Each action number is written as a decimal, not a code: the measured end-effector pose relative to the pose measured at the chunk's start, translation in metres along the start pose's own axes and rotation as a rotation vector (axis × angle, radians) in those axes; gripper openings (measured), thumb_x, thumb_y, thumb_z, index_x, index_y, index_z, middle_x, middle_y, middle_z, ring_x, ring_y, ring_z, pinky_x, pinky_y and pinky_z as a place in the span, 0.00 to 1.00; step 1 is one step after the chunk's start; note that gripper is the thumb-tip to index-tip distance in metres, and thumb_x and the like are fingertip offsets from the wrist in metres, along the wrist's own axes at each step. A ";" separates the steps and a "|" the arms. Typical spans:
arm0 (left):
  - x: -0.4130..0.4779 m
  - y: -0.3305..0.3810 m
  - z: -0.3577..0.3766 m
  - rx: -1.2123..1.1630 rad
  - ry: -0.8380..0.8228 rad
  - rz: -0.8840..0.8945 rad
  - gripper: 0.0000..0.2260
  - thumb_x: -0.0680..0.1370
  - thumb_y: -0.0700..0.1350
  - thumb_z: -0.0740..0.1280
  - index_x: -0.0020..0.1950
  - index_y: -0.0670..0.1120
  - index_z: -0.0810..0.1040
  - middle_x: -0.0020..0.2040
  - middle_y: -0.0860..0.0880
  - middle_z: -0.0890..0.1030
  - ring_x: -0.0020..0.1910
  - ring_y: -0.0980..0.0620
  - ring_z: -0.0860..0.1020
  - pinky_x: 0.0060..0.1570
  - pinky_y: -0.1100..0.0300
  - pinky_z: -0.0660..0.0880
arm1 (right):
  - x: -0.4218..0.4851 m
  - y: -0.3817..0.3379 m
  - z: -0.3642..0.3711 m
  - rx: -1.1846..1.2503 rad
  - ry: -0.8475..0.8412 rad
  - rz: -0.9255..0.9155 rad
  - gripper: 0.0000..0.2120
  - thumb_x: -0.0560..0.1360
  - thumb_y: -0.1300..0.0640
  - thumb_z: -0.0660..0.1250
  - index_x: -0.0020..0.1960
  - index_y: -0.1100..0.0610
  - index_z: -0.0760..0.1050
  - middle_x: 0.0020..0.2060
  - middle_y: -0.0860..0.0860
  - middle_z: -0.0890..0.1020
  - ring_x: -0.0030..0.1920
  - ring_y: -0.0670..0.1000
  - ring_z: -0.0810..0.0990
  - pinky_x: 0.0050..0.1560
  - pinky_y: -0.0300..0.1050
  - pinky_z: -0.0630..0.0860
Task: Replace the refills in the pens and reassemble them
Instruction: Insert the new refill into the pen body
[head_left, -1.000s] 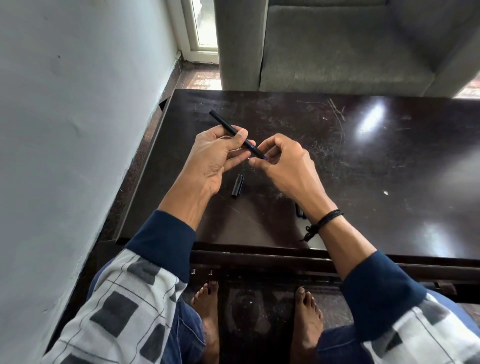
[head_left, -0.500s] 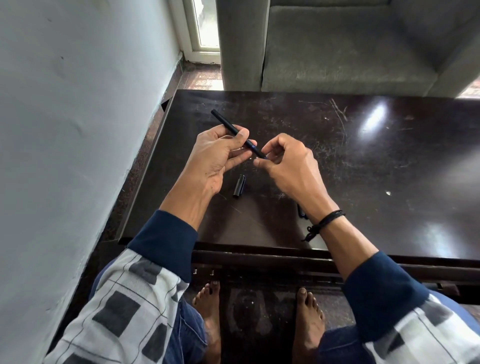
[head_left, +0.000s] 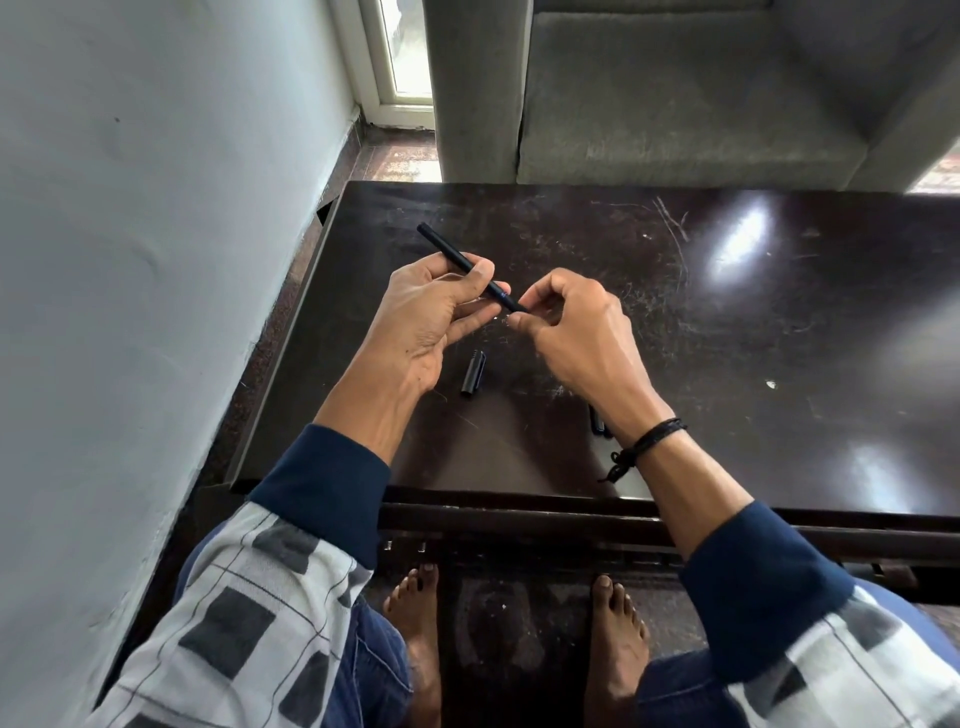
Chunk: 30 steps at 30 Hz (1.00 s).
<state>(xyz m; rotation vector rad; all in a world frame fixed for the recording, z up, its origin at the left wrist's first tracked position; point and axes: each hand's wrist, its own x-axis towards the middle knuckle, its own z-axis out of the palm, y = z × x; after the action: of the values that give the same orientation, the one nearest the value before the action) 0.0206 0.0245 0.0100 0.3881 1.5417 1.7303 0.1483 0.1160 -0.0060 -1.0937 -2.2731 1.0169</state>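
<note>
My left hand (head_left: 431, 317) grips a thin black pen barrel (head_left: 447, 253) above the dark table (head_left: 727, 338); its back end points up and to the left. The fingertips of my right hand (head_left: 576, 332) pinch the barrel's front tip, which is mostly hidden between finger and thumb. A black pen cap (head_left: 474, 373) lies on the table just below my hands. Another dark pen part (head_left: 597, 422) shows partly from under my right wrist.
A white wall runs close along the table's left edge. A grey sofa (head_left: 675, 93) stands behind the table's far edge. My knees and bare feet are below the near edge. A small white speck (head_left: 771, 384) lies on the table's right half.
Both hands stay together on the pen above the table. My right fingertips have shifted slightly around the tip; the cap on the table has not moved.
</note>
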 end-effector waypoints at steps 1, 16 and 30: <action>0.000 0.000 0.000 -0.001 0.001 0.001 0.03 0.79 0.38 0.70 0.52 0.41 0.81 0.49 0.40 0.86 0.50 0.46 0.86 0.49 0.56 0.83 | 0.001 0.000 0.000 -0.002 -0.008 0.003 0.05 0.76 0.51 0.73 0.48 0.50 0.79 0.39 0.43 0.80 0.40 0.43 0.79 0.44 0.45 0.75; -0.001 0.002 0.000 0.000 0.008 -0.003 0.05 0.79 0.38 0.70 0.54 0.40 0.81 0.51 0.38 0.86 0.50 0.46 0.87 0.47 0.58 0.83 | 0.000 -0.003 0.001 -0.019 -0.047 -0.007 0.05 0.78 0.49 0.71 0.50 0.49 0.81 0.42 0.44 0.82 0.44 0.47 0.81 0.46 0.47 0.78; -0.002 0.002 0.001 0.015 0.010 -0.004 0.05 0.79 0.38 0.70 0.54 0.40 0.81 0.50 0.39 0.86 0.50 0.46 0.86 0.50 0.56 0.83 | -0.001 -0.001 0.001 0.014 -0.045 -0.038 0.05 0.77 0.51 0.73 0.51 0.49 0.82 0.40 0.43 0.82 0.40 0.43 0.79 0.42 0.42 0.77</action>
<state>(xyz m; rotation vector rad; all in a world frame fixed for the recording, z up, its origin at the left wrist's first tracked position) 0.0219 0.0236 0.0126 0.3843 1.5619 1.7207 0.1477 0.1149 -0.0058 -1.0279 -2.3096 1.0507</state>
